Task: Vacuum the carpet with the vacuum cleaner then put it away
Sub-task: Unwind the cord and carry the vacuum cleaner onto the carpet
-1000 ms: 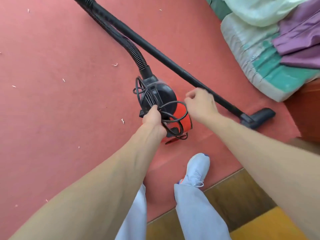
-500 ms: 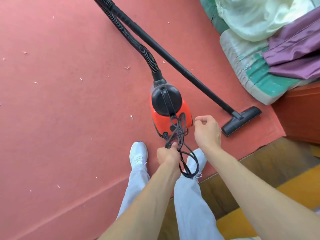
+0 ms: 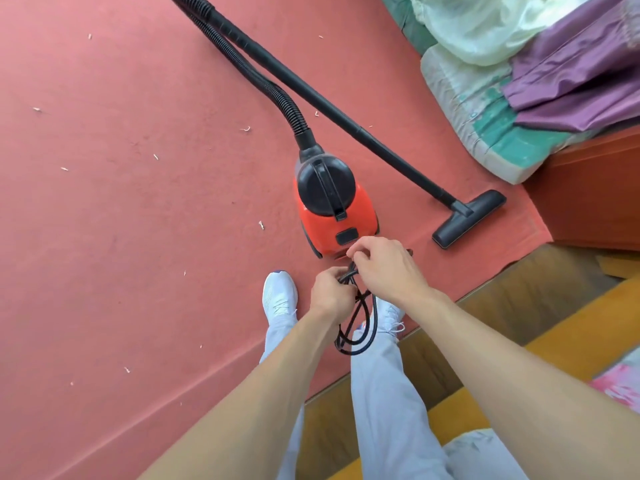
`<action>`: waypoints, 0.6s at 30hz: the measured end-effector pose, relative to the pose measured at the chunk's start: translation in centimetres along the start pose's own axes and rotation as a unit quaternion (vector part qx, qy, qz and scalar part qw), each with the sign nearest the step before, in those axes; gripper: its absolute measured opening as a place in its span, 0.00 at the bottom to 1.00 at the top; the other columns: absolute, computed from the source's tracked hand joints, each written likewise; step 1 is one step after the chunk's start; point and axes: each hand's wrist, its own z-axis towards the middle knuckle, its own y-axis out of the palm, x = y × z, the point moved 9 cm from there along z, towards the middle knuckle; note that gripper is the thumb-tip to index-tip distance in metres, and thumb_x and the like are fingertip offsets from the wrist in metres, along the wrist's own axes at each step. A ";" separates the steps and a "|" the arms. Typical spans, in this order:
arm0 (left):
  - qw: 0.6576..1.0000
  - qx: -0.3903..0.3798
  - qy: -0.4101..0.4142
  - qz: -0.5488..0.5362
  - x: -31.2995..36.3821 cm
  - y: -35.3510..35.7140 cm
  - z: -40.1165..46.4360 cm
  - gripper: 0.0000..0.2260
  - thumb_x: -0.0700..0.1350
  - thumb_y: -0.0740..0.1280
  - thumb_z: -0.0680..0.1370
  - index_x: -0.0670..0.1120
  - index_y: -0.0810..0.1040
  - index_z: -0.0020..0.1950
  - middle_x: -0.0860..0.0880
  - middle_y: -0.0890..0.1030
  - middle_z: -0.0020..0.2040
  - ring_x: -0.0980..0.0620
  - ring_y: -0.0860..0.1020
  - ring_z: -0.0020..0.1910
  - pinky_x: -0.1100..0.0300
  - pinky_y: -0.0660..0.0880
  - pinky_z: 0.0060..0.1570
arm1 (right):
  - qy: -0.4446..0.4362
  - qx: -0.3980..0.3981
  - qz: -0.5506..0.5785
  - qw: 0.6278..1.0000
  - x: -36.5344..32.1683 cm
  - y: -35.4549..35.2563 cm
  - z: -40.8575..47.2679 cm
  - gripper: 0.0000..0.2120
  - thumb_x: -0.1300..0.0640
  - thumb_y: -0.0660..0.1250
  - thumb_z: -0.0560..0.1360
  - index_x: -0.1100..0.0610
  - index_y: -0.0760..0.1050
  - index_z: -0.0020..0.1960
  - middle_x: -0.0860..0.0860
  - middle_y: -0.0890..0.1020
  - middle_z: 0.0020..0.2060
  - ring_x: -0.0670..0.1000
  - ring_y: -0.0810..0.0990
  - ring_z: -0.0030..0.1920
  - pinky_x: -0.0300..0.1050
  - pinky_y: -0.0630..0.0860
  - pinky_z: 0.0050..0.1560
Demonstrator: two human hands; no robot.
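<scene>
A small red and black vacuum cleaner (image 3: 332, 209) stands on the red carpet (image 3: 121, 220). Its ribbed black hose (image 3: 256, 77) and rigid wand (image 3: 346, 112) run up and left out of frame. The wand's floor nozzle (image 3: 469, 218) lies on the carpet to the right of the body. Just in front of the vacuum, my left hand (image 3: 330, 294) is closed on a bundle of black power cord (image 3: 358, 327), whose loops hang down below it. My right hand (image 3: 384, 265) pinches the same cord at the top of the bundle, right beside the left hand.
Small white scraps (image 3: 261, 225) lie scattered on the carpet. A mattress with green, white and purple fabrics (image 3: 526, 98) sits on a reddish wooden base (image 3: 588, 199) at the right. Wooden floor (image 3: 519, 306) borders the carpet edge. My white shoes (image 3: 278, 297) and light trousers are below.
The coiled cord came off the vacuum's top and is now held lower, in front of the body. My right hand moved onto the cord, and the view pulled back from the vacuum.
</scene>
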 end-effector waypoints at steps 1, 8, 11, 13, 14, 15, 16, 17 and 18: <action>1.000 -0.011 0.008 0.000 0.0 0.0 -0.1 0.18 0.32 0.63 0.72 0.47 0.82 0.57 0.46 0.85 0.49 0.45 0.82 0.46 0.50 0.80 0.50 | 0.032 -0.022 -0.024 0.999 0.8 0.6 0.1 0.14 0.60 0.58 0.76 0.52 0.82 0.50 0.54 0.83 0.49 0.59 0.79 0.53 0.49 0.76 0.51; 0.997 -0.064 0.019 -0.036 -0.2 -0.4 -1.4 0.13 0.35 0.67 0.73 0.44 0.81 0.56 0.49 0.83 0.43 0.52 0.78 0.42 0.58 0.75 0.45 | 0.169 -0.101 0.057 0.979 5.0 4.4 0.0 0.14 0.58 0.59 0.75 0.60 0.82 0.51 0.61 0.84 0.50 0.62 0.81 0.51 0.51 0.79 0.53; 0.985 -0.173 0.001 -0.022 -0.5 0.5 -2.4 0.12 0.44 0.72 0.72 0.49 0.82 0.55 0.51 0.85 0.49 0.54 0.81 0.50 0.56 0.77 0.49 | 0.182 -0.042 0.108 0.976 5.5 4.6 -0.8 0.14 0.56 0.60 0.78 0.59 0.83 0.50 0.57 0.84 0.48 0.60 0.80 0.50 0.46 0.74 0.45; 0.974 -0.226 -0.022 0.013 -0.8 0.4 -3.4 0.14 0.52 0.74 0.71 0.53 0.82 0.56 0.53 0.84 0.54 0.55 0.79 0.56 0.56 0.75 0.51 | 0.182 0.032 0.117 0.976 5.9 3.7 -1.6 0.14 0.56 0.58 0.78 0.58 0.83 0.48 0.56 0.84 0.47 0.60 0.80 0.50 0.46 0.73 0.44; 0.969 -0.241 -0.038 0.031 -1.1 0.2 -3.8 0.17 0.56 0.73 0.71 0.54 0.81 0.59 0.54 0.83 0.57 0.55 0.76 0.60 0.55 0.74 0.54 | 0.181 0.061 0.124 0.974 6.0 3.2 -2.0 0.14 0.57 0.58 0.78 0.57 0.82 0.48 0.55 0.84 0.47 0.59 0.80 0.51 0.46 0.72 0.44; 0.965 -0.251 -0.054 0.050 -1.4 -0.2 -4.0 0.22 0.60 0.72 0.71 0.54 0.79 0.63 0.54 0.80 0.62 0.53 0.73 0.65 0.53 0.71 0.59 | 0.178 0.083 0.130 0.972 6.1 2.7 -2.4 0.14 0.57 0.58 0.78 0.57 0.82 0.48 0.55 0.84 0.47 0.59 0.79 0.51 0.45 0.71 0.44; 0.962 -0.254 -0.074 0.064 -1.8 -0.6 -4.0 0.30 0.64 0.71 0.70 0.52 0.75 0.68 0.52 0.75 0.67 0.50 0.68 0.70 0.51 0.67 0.65 | 0.173 0.093 0.131 0.972 6.1 2.3 -2.7 0.14 0.57 0.57 0.78 0.57 0.82 0.49 0.55 0.84 0.48 0.59 0.79 0.52 0.45 0.70 0.45; 0.959 -0.256 -0.098 0.074 -2.2 -1.1 -4.1 0.38 0.69 0.69 0.68 0.48 0.71 0.72 0.49 0.69 0.72 0.47 0.64 0.73 0.49 0.62 0.69 | 0.167 0.097 0.127 0.973 6.1 2.1 -2.9 0.14 0.57 0.57 0.79 0.57 0.82 0.50 0.55 0.84 0.49 0.58 0.78 0.52 0.44 0.69 0.45; 0.956 -0.253 -0.117 0.092 -2.5 -1.7 -4.2 0.45 0.73 0.66 0.66 0.45 0.68 0.74 0.45 0.68 0.73 0.46 0.66 0.72 0.49 0.63 0.69 | 0.161 0.098 0.122 0.974 6.3 1.9 -3.2 0.14 0.57 0.57 0.79 0.56 0.82 0.51 0.55 0.84 0.49 0.58 0.78 0.52 0.44 0.68 0.45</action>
